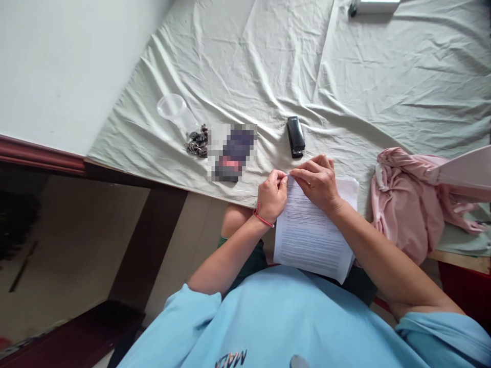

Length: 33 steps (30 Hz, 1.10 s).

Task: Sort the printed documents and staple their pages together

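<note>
A stack of printed sheets (312, 230) lies over my lap and the table's near edge. My left hand (273, 194), with a red string bracelet on its wrist, pinches the stack's upper left corner. Beside it, my right hand (316, 179) has thumb and fingertips closed on the top edge near the same corner. The fingertips of both hands are almost touching. Just beyond my right hand, a black stapler (295, 137) rests on the cloth, touched by neither hand.
The table has a wrinkled pale green cloth (268, 66). Left of the stapler are a blurred phone (236, 151), keys (198, 142) and a clear plastic cup (174, 108). Pink fabric (406, 209) lies at the right. A white box (378, 6) is at the far edge.
</note>
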Available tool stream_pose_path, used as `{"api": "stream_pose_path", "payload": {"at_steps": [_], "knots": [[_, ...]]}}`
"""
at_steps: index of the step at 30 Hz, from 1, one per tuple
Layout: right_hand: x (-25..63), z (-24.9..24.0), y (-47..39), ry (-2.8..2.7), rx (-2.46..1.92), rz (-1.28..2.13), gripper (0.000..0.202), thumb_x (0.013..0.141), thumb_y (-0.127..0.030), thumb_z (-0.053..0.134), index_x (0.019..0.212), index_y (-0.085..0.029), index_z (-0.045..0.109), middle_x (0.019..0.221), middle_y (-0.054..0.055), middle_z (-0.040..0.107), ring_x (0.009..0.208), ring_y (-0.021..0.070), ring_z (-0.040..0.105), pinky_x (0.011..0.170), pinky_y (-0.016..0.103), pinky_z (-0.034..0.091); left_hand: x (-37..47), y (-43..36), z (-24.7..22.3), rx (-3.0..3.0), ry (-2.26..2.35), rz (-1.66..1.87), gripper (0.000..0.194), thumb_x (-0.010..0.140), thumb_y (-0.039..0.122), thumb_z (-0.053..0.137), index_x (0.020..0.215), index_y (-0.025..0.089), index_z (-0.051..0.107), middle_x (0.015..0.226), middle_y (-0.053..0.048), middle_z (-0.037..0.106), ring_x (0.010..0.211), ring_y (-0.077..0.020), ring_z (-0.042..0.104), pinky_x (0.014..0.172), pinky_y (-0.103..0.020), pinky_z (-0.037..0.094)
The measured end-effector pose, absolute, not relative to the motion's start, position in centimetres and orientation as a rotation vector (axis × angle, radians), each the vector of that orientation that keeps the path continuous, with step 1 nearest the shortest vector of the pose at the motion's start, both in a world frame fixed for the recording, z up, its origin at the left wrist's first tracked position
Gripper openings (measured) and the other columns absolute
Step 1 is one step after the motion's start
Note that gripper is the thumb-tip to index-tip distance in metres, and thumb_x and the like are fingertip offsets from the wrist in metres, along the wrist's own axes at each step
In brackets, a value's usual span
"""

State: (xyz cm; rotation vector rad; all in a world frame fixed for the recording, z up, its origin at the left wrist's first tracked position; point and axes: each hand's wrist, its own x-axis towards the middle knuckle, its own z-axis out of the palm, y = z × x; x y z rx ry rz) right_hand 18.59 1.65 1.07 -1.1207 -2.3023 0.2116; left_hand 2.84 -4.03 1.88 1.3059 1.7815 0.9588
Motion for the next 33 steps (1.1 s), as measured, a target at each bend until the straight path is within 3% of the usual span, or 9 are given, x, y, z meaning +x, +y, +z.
{"api": "stream_pose_path", "payload": {"at_steps": [5, 10, 17, 23, 33], "knots": [[18.7, 1.3, 1.6, -2.303, -1.131, 0.281, 0.026, 0.105, -0.041, 0.06, 0.099, -0.029, 0.082, 0.099, 0.001, 0.081, 0.103, 0.025, 0.058, 0.096, 0.043, 0.035, 2.4, -4.1, 1.0, 1.21, 1.7, 1.076, 0.005, 0.1, 0.024, 0.058, 0.097, 0.02, 0.06, 0.079, -0.001, 0.071, 0.07, -0.0143, 0.067, 0.069, -0.026, 0.048], [19.7, 2.1, 1.6, -2.374, -1.218, 0.464, 0.031, 0.107, -0.038, 0.054, 0.098, -0.026, 0.08, 0.092, 0.003, 0.081, 0.099, 0.0258, 0.059, 0.096, 0.044, 0.035, 2.3, -4.1, 0.2, 1.079, 1.607, 1.209, 0.007, 0.098, 0.025, 0.061, 0.095, 0.02, 0.059, 0.076, 0.001, 0.066, 0.066, -0.0122, 0.061, 0.064, -0.023, 0.045], [20.9, 2.9, 1.7, -2.292, -1.254, 0.642, 0.029, 0.104, -0.036, 0.055, 0.09, -0.024, 0.079, 0.088, 0.004, 0.079, 0.096, 0.026, 0.06, 0.096, 0.044, 0.039, 2.7, -5.4, 0.7, 1.046, 1.541, 1.118, 0.013, 0.1, 0.031, 0.056, 0.099, 0.019, 0.06, 0.072, 0.0, 0.063, 0.063, -0.0133, 0.057, 0.062, -0.025, 0.041], [20.5, 3.1, 2.7, -2.244, -1.344, 0.727, 0.026, 0.1, -0.032, 0.057, 0.088, -0.024, 0.079, 0.087, 0.005, 0.079, 0.099, 0.0268, 0.062, 0.099, 0.044, 0.042, 2.1, -7.8, 1.4, 1.228, 1.597, 0.93, 0.036, 0.103, 0.041, 0.048, 0.075, 0.019, 0.054, 0.066, 0.001, 0.052, 0.065, -0.0132, 0.047, 0.063, -0.027, 0.035], [19.6, 4.4, 5.4, -2.394, -1.727, 0.78, 0.03, 0.098, -0.029, 0.054, 0.1, -0.024, 0.084, 0.091, 0.008, 0.08, 0.103, 0.0291, 0.066, 0.09, 0.04, 0.045, 2.5, -4.9, 1.3, 0.706, 1.458, 0.978, 0.036, 0.093, 0.037, 0.065, 0.064, 0.018, 0.053, 0.058, 0.003, 0.046, 0.059, -0.0121, 0.042, 0.057, -0.024, 0.034]]}}
